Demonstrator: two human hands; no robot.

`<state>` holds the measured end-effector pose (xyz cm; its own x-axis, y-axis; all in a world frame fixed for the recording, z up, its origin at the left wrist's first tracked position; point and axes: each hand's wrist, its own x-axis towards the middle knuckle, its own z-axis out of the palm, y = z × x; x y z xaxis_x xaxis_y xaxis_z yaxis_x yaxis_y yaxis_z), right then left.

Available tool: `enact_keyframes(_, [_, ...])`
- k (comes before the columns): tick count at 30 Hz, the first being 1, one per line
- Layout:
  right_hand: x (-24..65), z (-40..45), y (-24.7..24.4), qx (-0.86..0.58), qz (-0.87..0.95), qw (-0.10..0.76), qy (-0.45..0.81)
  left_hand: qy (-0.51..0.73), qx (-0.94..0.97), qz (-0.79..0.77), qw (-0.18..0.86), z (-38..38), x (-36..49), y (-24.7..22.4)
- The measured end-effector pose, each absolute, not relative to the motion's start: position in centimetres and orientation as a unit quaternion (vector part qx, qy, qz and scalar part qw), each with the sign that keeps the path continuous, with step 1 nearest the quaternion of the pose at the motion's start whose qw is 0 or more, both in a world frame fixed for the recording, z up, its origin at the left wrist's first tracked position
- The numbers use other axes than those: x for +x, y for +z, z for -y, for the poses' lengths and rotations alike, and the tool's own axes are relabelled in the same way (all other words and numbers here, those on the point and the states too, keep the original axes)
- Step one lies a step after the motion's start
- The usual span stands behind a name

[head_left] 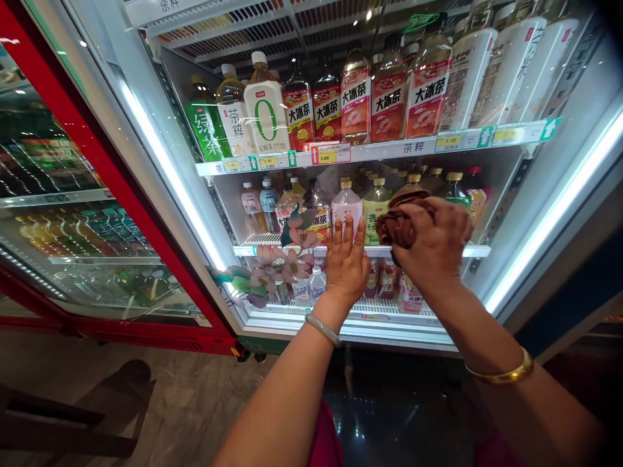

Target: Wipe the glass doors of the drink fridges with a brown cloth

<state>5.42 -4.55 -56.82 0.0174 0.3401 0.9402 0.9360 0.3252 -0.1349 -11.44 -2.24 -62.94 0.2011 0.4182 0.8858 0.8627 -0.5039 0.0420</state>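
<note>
A lit drinks fridge with a glass door fills the view. My right hand (431, 237) is closed round a crumpled brown cloth (396, 227), held at the glass in front of the middle shelf. To its left, my left hand (346, 263) has its fingers spread against the glass, before a pink-labelled bottle (346, 200), and holds nothing. A flower decal (275, 263) shows on the glass left of that hand. Behind the cloth stands a green-labelled bottle (377, 198), partly hidden.
The upper shelf (379, 150) carries rows of tea bottles and price tags. At the left is another fridge with a red frame (131, 162). Dark wooden furniture (63, 421) stands on the floor at the lower left.
</note>
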Motion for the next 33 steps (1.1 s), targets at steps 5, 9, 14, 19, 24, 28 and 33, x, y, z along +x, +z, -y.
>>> enact_keyframes(5, [4.4,5.2,-59.3,-0.452,0.708,0.436,-0.325,-0.470,-0.736,0.432,0.228,2.5,-11.1,-62.8])
enact_keyframes(9, [5.9,5.1,-60.5,-0.416,0.717,0.423,-0.366,-0.474,-0.729,0.437,0.231,2.4,-10.8,-62.8])
enact_keyframes(14, [9.6,4.6,-59.6,-0.446,0.689,0.441,-0.364,-0.478,-0.720,0.446,0.232,2.1,-10.3,-62.9])
enact_keyframes(19, [11.9,4.2,-57.2,-0.509,0.609,0.504,-0.341,-0.475,-0.719,0.452,0.230,2.1,-10.2,-63.0])
enact_keyframes(24, [10.2,4.0,-55.9,-0.548,0.570,0.546,-0.278,-0.469,-0.728,0.444,0.229,2.2,-10.8,-63.1])
enact_keyframes(28, [7.3,4.2,-55.9,-0.535,0.599,0.536,-0.260,-0.466,-0.735,0.437,0.229,2.2,-11.3,-63.1])
enact_keyframes(33, [4.7,4.7,-57.7,-0.481,0.667,0.492,-0.285,-0.466,-0.733,0.438,0.233,2.2,-11.2,-63.0])
